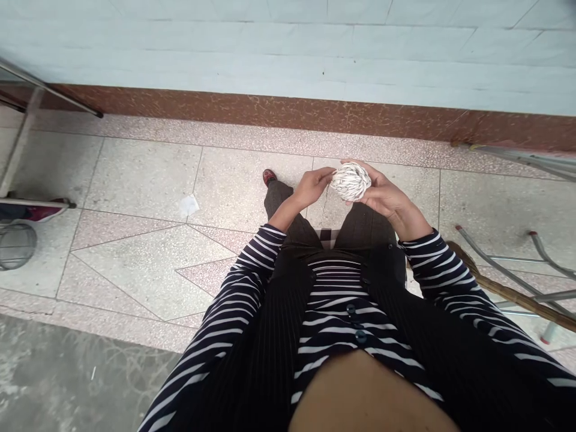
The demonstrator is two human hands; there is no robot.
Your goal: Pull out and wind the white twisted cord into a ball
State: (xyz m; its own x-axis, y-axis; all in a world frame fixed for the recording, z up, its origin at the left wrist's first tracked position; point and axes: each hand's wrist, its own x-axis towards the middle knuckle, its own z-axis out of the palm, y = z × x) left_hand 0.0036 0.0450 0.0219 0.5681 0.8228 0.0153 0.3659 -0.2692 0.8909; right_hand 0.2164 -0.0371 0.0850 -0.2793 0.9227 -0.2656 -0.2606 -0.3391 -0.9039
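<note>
A ball of white twisted cord [351, 182] is held up above my lap. My right hand [390, 201] wraps round its right side, fingers behind it and thumb in front. At the ball's left edge, my left hand [312, 187] pinches with thumb and forefinger at what looks like a strand of the cord. A thin piece seems to hang below those fingertips, though it is too fine to make out well. Part of the ball is hidden behind my right fingers.
A scrap of white paper [189, 206] lies on the tiled floor [148, 180]. Metal furniture legs [499, 259] stand at the right, beside a brown wooden rod [517, 293]. Another person's shoe [47, 210] shows at the far left. A pale tiled wall [288, 51] is ahead.
</note>
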